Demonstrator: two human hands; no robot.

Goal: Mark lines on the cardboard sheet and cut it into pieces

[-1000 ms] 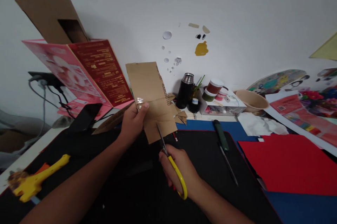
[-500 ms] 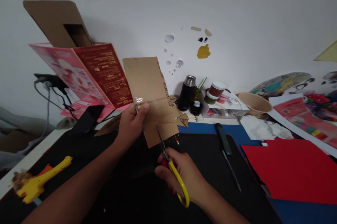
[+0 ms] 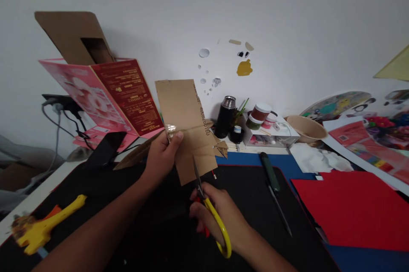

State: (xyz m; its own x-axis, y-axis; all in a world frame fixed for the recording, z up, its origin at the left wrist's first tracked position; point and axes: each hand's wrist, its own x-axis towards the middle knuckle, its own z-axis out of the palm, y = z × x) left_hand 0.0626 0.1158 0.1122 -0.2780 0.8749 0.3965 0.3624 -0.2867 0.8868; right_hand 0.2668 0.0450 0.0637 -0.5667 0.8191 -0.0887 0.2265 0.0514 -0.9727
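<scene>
My left hand grips a flat piece of brown cardboard by its left side, thumb on the front face. Printed digits run down the card's right edge, and a bit of clear tape shines near my thumb. In my right hand is a pair of scissors with yellow and red handles. Their blades point up and lie at the lower edge of the cardboard, one blade in front of it. The fingers inside the red loop are partly hidden.
A green-handled tool with a metal shaft lies on the black mat, left of a red sheet. Behind stand a black flask, paint jars and a bowl. At left are a yellow figure and a pink box.
The whole view has shifted slightly, with things sitting a little lower in it. Both hands keep their hold, and the scissors stay at the cardboard's lower edge.
</scene>
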